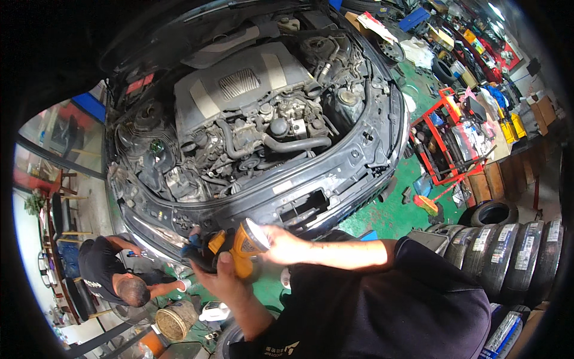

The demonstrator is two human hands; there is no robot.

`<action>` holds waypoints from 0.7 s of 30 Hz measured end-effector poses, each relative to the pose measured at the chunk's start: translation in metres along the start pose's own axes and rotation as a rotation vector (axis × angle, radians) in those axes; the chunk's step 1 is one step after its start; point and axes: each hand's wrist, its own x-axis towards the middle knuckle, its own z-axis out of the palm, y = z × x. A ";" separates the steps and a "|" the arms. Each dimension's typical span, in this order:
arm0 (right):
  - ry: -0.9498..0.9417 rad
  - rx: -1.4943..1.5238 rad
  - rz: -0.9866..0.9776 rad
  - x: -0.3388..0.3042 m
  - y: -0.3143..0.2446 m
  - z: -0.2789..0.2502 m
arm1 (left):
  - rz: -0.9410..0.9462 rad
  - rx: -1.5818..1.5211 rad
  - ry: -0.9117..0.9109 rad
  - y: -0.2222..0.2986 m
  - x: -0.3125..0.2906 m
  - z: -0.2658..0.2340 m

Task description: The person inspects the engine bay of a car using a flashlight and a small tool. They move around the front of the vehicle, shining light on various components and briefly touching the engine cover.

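Black shirt, bent back: a co-worker point(113, 275) crouched at the far left by the car's front corner, one hand reaching in low under the bumper point(179, 236). Beside that person, a round woven basket point(173, 320) sat on the green floor point(388, 212).

Next came my left hand point(224, 276), its grip clenched round the handle of the orange lamp point(242, 244), thumb on top. The lamp hung just in front of the bumper, below the open engine bay point(251, 113), with its pale lens turned up and to the right. I could not tell whether it was lit. My right hand point(280, 242) met it there, grip closed on the lamp's head, as if turning or setting it.

As I judged it, the work was at an early point. The bonnet was up and the lamp was in hand, but its beam was not yet aimed into the bay. The engine cover point(239, 84) sat in place.

Farther right stood a red cart point(445, 140) full of tools, and a row of tyres point(508, 254) leaned by my shoulder.
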 end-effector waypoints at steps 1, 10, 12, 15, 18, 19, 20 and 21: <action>-0.010 -0.097 -0.037 -0.003 -0.001 0.000 | 0.009 0.053 0.060 -0.005 0.000 0.001; -0.400 -0.340 0.143 0.011 0.015 -0.055 | -0.147 -0.136 0.151 -0.040 0.007 0.004; -0.672 -0.344 0.140 0.031 0.030 -0.067 | -0.137 -0.098 0.180 -0.047 0.005 0.014; -0.896 -0.196 0.049 0.080 0.046 -0.111 | -0.100 0.057 0.460 -0.043 -0.001 0.024; -0.763 -0.283 0.151 0.186 0.051 -0.192 | 0.000 0.105 0.600 -0.025 -0.012 0.027; -0.574 -0.393 0.217 0.231 0.051 -0.220 | -0.017 0.180 0.713 -0.018 -0.018 0.026; -0.377 -0.522 0.187 0.276 0.051 -0.249 | -0.017 0.253 0.784 -0.012 -0.026 0.024; -0.172 -0.486 0.253 0.322 0.049 -0.277 | -0.017 0.351 0.841 -0.007 -0.033 0.020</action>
